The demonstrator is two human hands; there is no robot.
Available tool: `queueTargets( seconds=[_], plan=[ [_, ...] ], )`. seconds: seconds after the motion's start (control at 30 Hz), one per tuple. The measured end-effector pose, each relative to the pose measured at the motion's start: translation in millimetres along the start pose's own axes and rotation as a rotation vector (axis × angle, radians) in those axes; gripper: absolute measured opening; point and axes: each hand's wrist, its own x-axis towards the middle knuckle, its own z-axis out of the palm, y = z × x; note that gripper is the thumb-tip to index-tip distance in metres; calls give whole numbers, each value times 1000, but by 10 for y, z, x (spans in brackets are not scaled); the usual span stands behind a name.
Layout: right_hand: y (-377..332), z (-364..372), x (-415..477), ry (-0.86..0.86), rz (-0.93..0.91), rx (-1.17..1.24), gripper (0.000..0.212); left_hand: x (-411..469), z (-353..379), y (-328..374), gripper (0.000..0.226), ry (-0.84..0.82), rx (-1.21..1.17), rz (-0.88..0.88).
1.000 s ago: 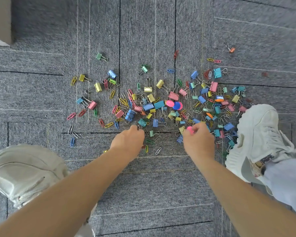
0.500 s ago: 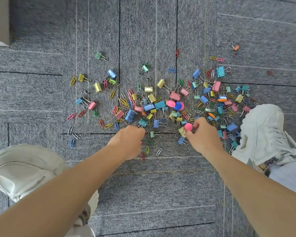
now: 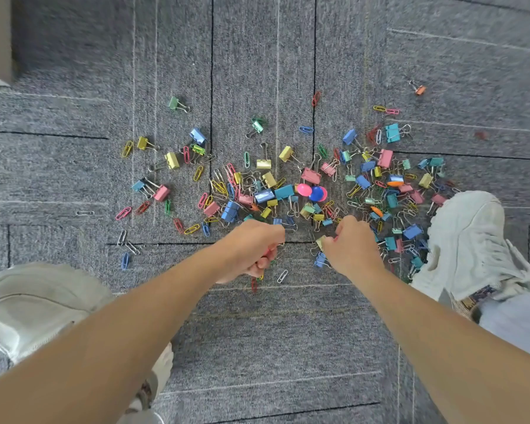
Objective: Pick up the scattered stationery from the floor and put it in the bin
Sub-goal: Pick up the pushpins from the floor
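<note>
Reached down to clips (image 3: pixel 283 191) strewn across the grey floor (image 3: pixel 257 347).
Closed left hand (image 3: pixel 251 249) fingers round a few small ones; pinched a pale clip (image 3: pixel 320 240) in right hand (image 3: pixel 352 246) fingers, at the pile's near edge, between two white shoes (image 3: pixel 468 240).

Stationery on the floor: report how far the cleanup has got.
Done: nothing shows as binned, and no bin is in view. In hand: the left hand grips a few clips, colour showing between its curled fingers. The right hand is at a pale yellow binder clip on the heap's near edge, grip hidden. Left: nearly everything, the main heap plus strays like the orange binder clip on the carpet.
</note>
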Motion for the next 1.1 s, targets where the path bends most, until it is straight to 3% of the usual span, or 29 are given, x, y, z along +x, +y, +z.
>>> queueTargets(
  seconds=[0.27, 0.4, 0.53, 0.7, 0.83, 0.97, 1.1],
  plan=[
    [107, 53, -7, 30, -23, 94, 13, 176, 19, 125, 49, 348, 873, 333],
    [176, 13, -4, 56, -96, 107, 17, 224, 107, 440, 39, 517, 1244, 462],
    [247, -70, 2, 23, 31, 477, 11, 417, 171, 677, 30, 635, 1352, 430],
    [257, -218, -17, -204, 442, 1452, 7, 562, 157, 623, 26, 604, 1401, 359],
    [268, -315, -50, -337, 486, 1952, 24, 581, 135, 600, 24, 622, 1390, 384],
    [171, -430, -92, -430, 338, 2099, 7, 580, 97, 551, 23, 656, 1334, 416],
    [92, -486, -46, -483, 327, 2029, 29, 607, 163, 565, 43, 560, 1380, 448]
  ],
)
